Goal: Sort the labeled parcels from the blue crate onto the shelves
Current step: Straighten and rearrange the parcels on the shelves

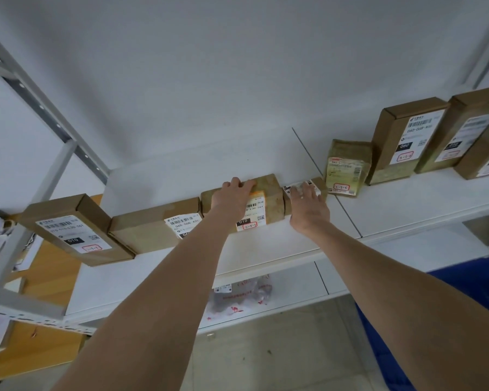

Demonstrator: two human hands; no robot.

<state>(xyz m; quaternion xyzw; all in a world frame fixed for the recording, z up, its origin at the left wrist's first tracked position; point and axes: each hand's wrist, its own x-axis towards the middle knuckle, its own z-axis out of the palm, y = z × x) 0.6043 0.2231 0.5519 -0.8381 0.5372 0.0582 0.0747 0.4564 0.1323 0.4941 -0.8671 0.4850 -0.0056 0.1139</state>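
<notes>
A row of brown labeled parcels lines the back of a white shelf (266,249). My left hand (233,197) grips the top of the parcel marked 010 (268,201), fingers curled over its upper edge. My right hand (308,206) lies with straight fingers against a small parcel (319,183) beside it, covering most of its white label. To the left stand a flat 060 parcel (153,227) and a leaning 010 parcel (74,230). The blue crate (469,320) shows at the lower right.
Right of a shelf seam stand a small taped parcel (346,167), a tall 060 box (404,142) and more boxes (474,134). A plastic mailer bag (240,297) lies on the lower shelf. A metal upright (40,108) and a wooden surface (51,277) are at left.
</notes>
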